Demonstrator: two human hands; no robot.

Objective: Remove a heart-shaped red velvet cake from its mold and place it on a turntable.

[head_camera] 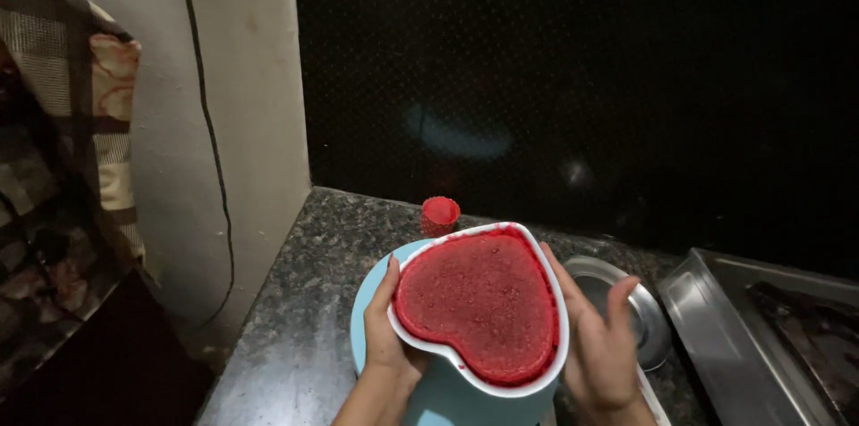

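Between both hands sits a white heart-shaped dish (pixel 501 370) filled with grainy red cake, tilted over a pale blue round plate (pixel 371 301). The left hand (pixel 386 329) grips its rim; the right hand (pixel 598 345) presses its side, fingers spread.

left hand (pixel 386 336) — bare, no ring | right hand (pixel 601 350) — bare | forearms unsleeved

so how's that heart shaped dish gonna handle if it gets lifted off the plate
The white heart-shaped dish looks rigid and glossy, so probably slippery and breakable. Filled nearly to the rim with red cake, it is likely heavy for its size.
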